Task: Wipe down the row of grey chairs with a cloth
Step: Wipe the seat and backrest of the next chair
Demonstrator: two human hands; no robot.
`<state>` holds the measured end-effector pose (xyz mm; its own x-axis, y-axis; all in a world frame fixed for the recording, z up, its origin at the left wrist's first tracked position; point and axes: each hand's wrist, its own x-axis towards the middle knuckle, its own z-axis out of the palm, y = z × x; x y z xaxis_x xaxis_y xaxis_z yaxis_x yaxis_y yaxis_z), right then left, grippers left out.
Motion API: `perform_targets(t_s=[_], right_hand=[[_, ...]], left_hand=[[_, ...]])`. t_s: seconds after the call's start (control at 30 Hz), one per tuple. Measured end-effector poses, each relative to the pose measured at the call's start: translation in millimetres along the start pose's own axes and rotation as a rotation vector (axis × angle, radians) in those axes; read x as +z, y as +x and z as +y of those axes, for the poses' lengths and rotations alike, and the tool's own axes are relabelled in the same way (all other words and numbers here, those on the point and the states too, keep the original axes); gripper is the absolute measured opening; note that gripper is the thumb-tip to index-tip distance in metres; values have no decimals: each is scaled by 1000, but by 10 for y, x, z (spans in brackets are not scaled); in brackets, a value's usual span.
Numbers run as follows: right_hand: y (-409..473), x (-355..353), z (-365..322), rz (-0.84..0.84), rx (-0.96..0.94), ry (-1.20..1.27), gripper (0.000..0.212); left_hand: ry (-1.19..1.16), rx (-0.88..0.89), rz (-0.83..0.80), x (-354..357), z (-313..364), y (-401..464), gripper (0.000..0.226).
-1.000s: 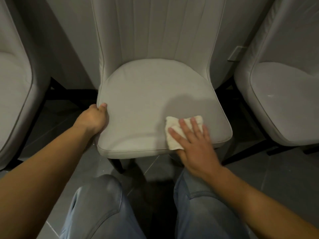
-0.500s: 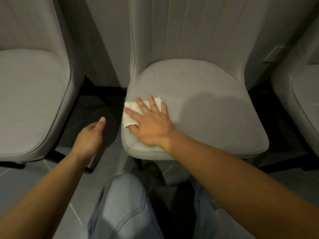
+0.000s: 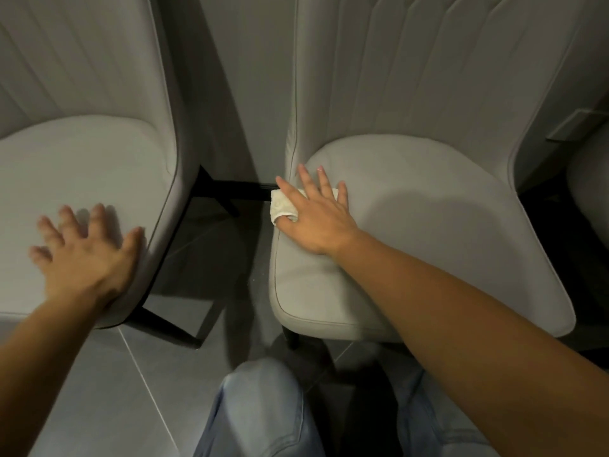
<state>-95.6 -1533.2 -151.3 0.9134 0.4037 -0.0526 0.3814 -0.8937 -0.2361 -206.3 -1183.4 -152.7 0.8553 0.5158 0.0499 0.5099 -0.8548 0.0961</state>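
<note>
Two grey padded chairs stand side by side. On the right chair's seat [image 3: 428,225] my right hand [image 3: 318,216] presses a small white cloth [image 3: 281,206] flat against the seat's left edge, fingers straight and spread. The cloth sticks out from under my palm over the edge. My left hand [image 3: 87,249], blurred and with fingers spread, lies over the front right part of the left chair's seat [image 3: 82,166]. I cannot tell whether it touches the seat.
A dark gap with black chair legs [image 3: 227,189] separates the two chairs. Grey floor tiles [image 3: 99,390] lie below. My knees in light blue jeans [image 3: 263,410] are at the bottom. A third chair's edge [image 3: 590,173] shows at far right.
My right hand slid the cloth leftward across the seat to its left edge. My left hand let go of that seat's edge and moved over to the left chair, fingers spreading.
</note>
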Motion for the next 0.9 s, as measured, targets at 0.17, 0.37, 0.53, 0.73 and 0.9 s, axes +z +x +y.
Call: perform_targets(t_s=[0.17,0.37,0.53,0.73,0.9], right_hand=[[9,40,33,23,-25,-2,71],[-38,33,38,42,-78,-53,64],[-301,-107,-71,-58,-205,-37,56],[-1098,-136,-233,-122,-302,-99,62],[-1200,-29,-263,-92,-253,-97,64]], left_hand=[[40,43,-86,103,113,213,87],[45,43,-32,114,162,143,83],[67,33,-31,126,218,96,85],[60,42,-34,130,202,104,84],[56,65,-2,146,187,100,81]])
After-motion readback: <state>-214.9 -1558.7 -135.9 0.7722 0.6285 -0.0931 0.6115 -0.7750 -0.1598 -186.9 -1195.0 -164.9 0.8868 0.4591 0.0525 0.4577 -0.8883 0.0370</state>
